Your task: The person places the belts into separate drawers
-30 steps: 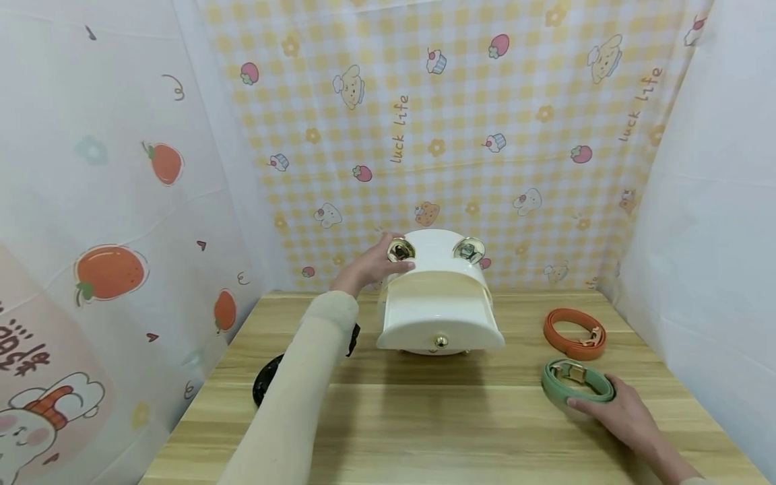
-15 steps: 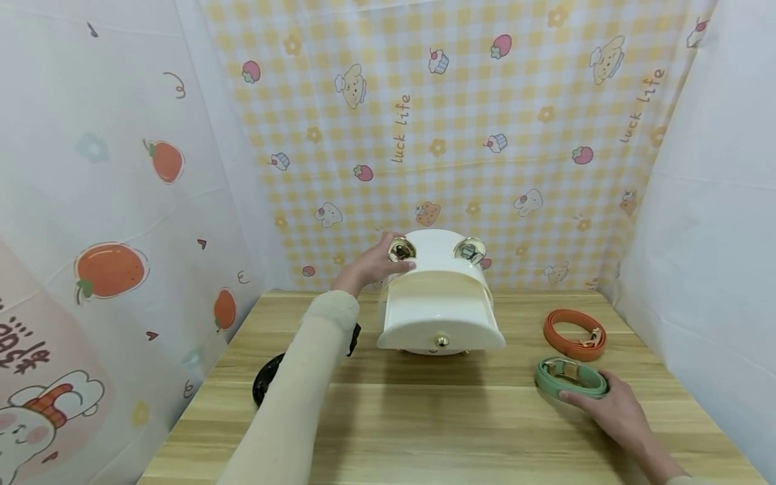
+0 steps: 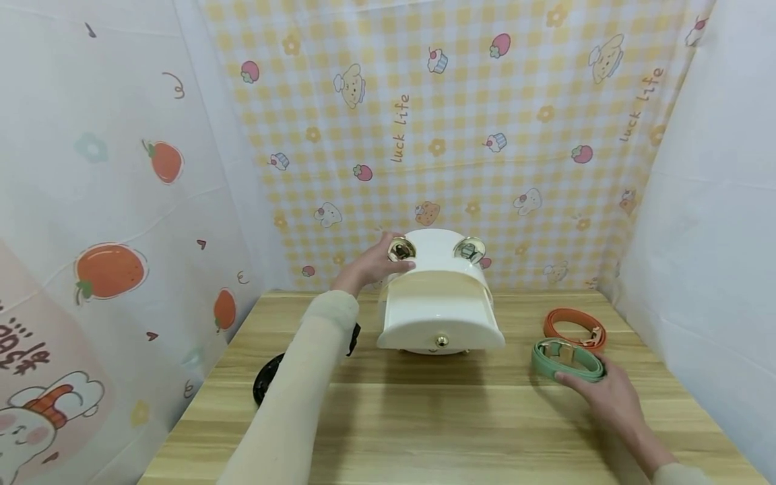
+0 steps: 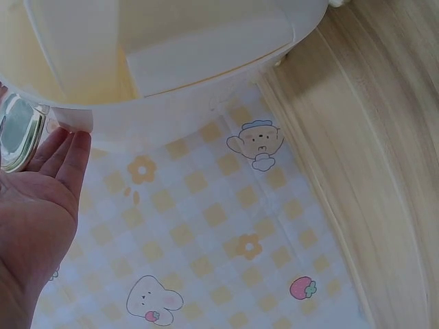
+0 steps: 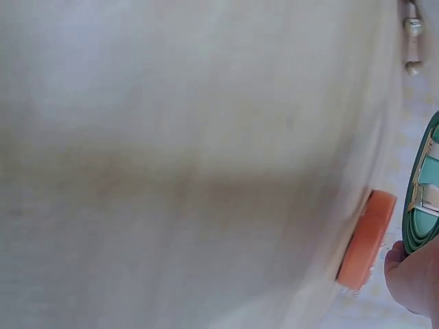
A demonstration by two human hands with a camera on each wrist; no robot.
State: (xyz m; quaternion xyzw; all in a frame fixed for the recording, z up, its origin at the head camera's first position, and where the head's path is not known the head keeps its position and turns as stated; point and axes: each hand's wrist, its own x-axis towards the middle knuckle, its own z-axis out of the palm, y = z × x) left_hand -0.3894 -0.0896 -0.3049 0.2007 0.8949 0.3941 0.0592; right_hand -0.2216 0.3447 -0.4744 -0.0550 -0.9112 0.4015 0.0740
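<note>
In the head view, a white box with two gold-rimmed round eyes stands on the table, its curved drawer with a gold knob pulled out. My left hand holds the box at its left eye, the thumb in front; the left wrist view shows the fingers against the box. A coiled green belt with a gold buckle is pinched at its right side by my right hand, raised over the table. The right wrist view catches part of this green belt.
A coiled orange belt lies on the wooden table at the right, just behind the green one. Something black and coiled is partly hidden by my left forearm. Printed cloth hangs behind and beside the table.
My right hand has lifted the green belt and moved it a little to the left and farther back. My left hand and the box have stayed in place.
</note>
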